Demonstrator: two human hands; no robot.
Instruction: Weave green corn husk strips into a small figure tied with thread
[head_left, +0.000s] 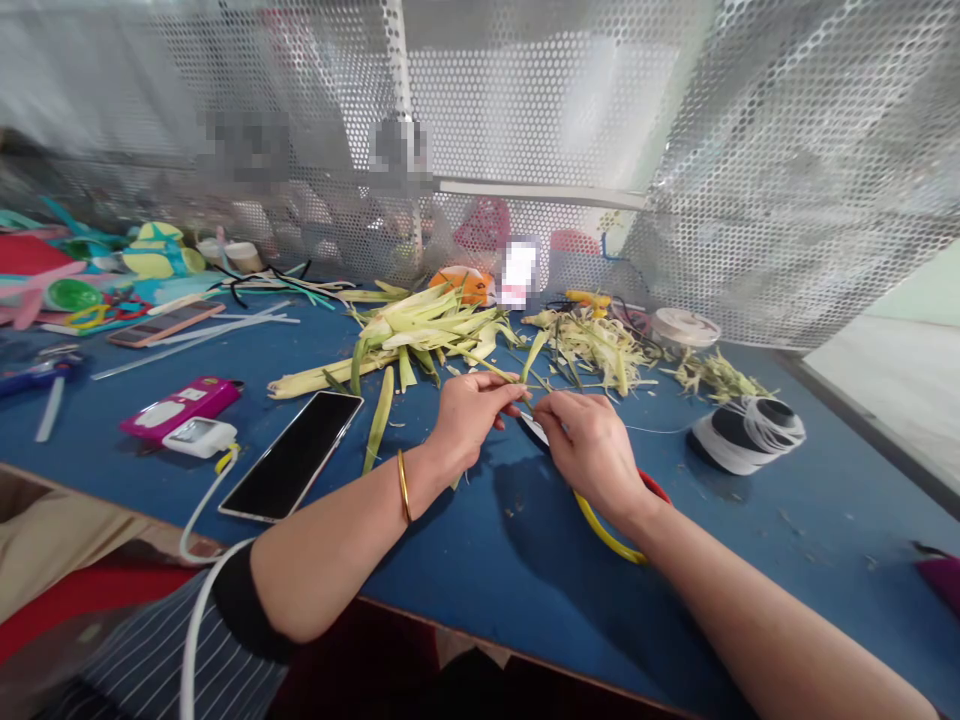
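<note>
left hand (466, 412): fingertips pinched together on green strip (487, 364). right hand (589, 445): fingers curled together just beside; cannot tell exact grip. thread (656, 431) runs from right hand toward spool (742, 436). scissors (598, 527) under right hand. husks (420, 322) beyond hands.

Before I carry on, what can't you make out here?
Head view:
Scissors: middle hidden by the right hand.
Green strip: pinched part hidden by the left hand.
Purple item: cut off by the right edge.
Bright panel: pixelated.
Thread: too fine to follow.
</note>
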